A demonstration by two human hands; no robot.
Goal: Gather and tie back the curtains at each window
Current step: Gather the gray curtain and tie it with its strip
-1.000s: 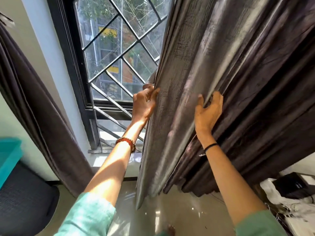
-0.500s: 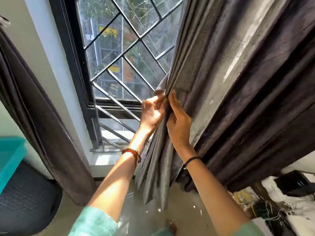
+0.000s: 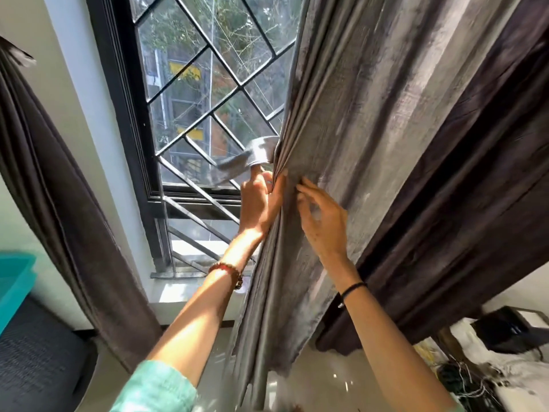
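Head view: A person at the black-framed window with its diamond-pattern metal grille (image 3: 190, 93) bunches the glossy grey-brown curtain (image 3: 371, 144), which hangs on the right side of the window and falls toward the shiny pale floor (image 3: 320, 382). The left hand (image 3: 258, 200), a red beaded bracelet (image 3: 227, 270) on its wrist, clamps the gathered leading edge of the cloth just right of the grille. The right hand (image 3: 322, 224) lies loose and spread. Its fingertips only brush the pleats just beside the left hand, and it holds nothing.

A second ago the two hands were well apart on a flat spread of cloth. Half a second ago the right hand had carried its fold across to meet the left. Now the right hand has let go and the pleats sit in the left hand alone. A short grey fabric band (image 3: 246, 162), blurred by motion, juts from the gathered edge toward the glass, just above the left hand. More of the window stands uncovered than before.

The gathering on this side looks all but done and the tying about to start. The band appears to be the tie-back, though whether a finger of the left hand is hooked in it cannot be told. The freed right hand seems ready to take the band round the bundle.

At the left, a second dark brown curtain (image 3: 59, 203) hangs near a teal plastic box (image 3: 15, 281). Whether that curtain is tied does not show.
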